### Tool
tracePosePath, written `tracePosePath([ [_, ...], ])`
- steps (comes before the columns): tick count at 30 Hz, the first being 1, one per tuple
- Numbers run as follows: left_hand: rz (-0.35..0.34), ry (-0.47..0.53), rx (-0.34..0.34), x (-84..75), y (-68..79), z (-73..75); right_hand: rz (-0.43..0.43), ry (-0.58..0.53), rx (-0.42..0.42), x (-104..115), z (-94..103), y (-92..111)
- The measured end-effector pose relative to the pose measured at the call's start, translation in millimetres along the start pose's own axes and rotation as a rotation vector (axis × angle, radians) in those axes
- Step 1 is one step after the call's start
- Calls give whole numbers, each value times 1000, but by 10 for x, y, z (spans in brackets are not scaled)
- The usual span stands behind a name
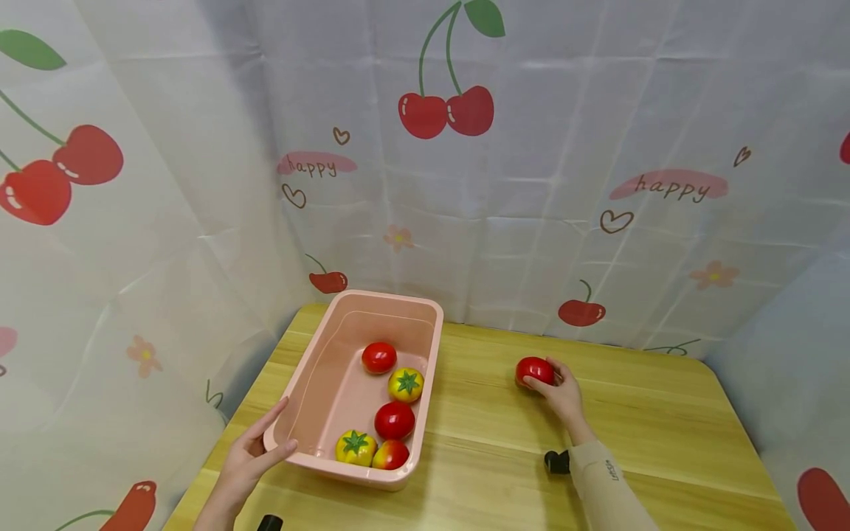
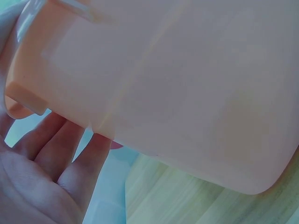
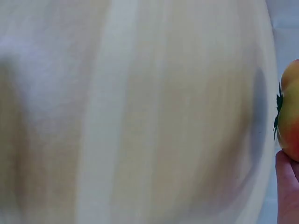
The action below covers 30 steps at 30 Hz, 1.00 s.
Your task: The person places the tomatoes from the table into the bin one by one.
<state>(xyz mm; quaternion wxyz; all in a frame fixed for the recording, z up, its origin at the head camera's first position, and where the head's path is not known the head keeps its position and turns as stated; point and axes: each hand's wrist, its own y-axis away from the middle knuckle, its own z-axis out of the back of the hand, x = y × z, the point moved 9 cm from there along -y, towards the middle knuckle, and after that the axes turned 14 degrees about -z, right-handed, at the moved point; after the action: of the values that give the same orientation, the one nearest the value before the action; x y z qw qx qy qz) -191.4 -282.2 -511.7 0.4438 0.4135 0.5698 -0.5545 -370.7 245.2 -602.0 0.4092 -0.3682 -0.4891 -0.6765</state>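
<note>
A pink plastic bin stands on the left of the wooden table. My left hand grips its near-left corner; in the left wrist view the fingers reach behind the edge of the bin wall. Several tomatoes lie inside, among them a red one and a yellow one with a green star-shaped leaf. To the right of the bin, my right hand holds another red tomato over the table. The right wrist view shows this tomato's yellowish side and green leaf, partly cut off by the frame.
The wooden table extends to the right. A white curtain printed with cherries hangs behind it and along both sides. Near the right sleeve is a black object, and another is near the left wrist.
</note>
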Motion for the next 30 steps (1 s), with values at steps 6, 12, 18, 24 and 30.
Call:
tracePosePath([
  [6,-14,0,1,-7,1,-2,7,26,10,110,-17,15],
  [12,5,-14,-5,-4,-1,1,29,28,15,224,-36,47],
  [18,3,-15,-3,-14,6,-3,58,34,24,324,-74,98],
  [24,-10,-1,10,-13,11,-11,83,37,28,413,-111,149],
  [30,8,-12,0,-2,8,-5,107,45,33,525,-142,201],
])
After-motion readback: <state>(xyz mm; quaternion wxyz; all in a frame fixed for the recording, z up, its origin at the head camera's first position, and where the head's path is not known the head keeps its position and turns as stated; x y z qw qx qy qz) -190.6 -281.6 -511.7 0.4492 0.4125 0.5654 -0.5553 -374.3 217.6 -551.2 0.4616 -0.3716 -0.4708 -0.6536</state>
